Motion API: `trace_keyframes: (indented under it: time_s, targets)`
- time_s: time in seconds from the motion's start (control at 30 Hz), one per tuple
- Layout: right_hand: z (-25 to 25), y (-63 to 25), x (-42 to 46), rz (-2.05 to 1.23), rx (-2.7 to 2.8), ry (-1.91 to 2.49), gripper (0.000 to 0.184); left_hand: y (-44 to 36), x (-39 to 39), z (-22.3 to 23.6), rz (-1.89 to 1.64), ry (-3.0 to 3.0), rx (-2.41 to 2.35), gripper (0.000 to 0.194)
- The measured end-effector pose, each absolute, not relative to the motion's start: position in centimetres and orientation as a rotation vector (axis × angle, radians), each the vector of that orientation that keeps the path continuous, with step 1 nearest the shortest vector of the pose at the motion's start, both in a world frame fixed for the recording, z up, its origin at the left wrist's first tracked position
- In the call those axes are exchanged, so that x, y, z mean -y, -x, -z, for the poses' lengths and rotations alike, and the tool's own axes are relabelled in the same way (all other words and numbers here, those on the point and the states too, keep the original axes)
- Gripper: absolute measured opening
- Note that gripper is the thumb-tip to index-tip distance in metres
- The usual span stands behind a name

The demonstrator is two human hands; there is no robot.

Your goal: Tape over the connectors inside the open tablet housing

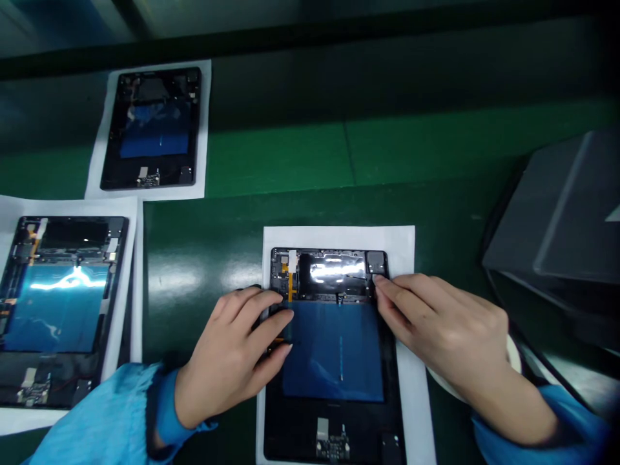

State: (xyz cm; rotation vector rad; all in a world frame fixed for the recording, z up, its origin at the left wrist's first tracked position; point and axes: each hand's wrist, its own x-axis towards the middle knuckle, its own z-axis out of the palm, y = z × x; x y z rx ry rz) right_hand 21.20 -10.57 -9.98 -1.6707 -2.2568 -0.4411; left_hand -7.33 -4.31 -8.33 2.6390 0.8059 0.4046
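Observation:
An opened tablet lies on a white sheet in front of me, its inside facing up. It has a blue film-covered panel in the middle, an orange flex cable at the upper left and a small circuit board near the bottom. My left hand rests at the tablet's left edge, fingers apart over the frame. My right hand is at the upper right edge, thumb and index finger pinched together by a dark square part. What the pinch holds, if anything, is hidden.
Two more opened tablets lie on white sheets: one at the left, one farther back. A dark grey box-shaped object stands at the right, with a cable beside it. A round white item is partly under my right wrist. The tabletop is green.

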Motion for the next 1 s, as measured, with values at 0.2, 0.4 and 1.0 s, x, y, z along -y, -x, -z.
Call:
trace_keyframes:
  time_s: [0.2, 0.4, 1.0]
  targets:
    - [9.6, -21.2, 10.4, 0.443, 2.32, 1.647, 0.007, 7.4, 4.4, 8.3, -0.398, -2.651, -0.81, 0.024]
    - [9.6, -20.3, 11.1, 0.538, 2.411, 1.686, 0.014, 7.4, 4.2, 8.7, -0.396, -2.668, -0.815, 0.024]
    - [10.7, -21.8, 13.3, 0.252, 2.305, 1.545, 0.024, 15.0, -0.6, -5.6, 0.008, -3.091, -1.427, 0.05]
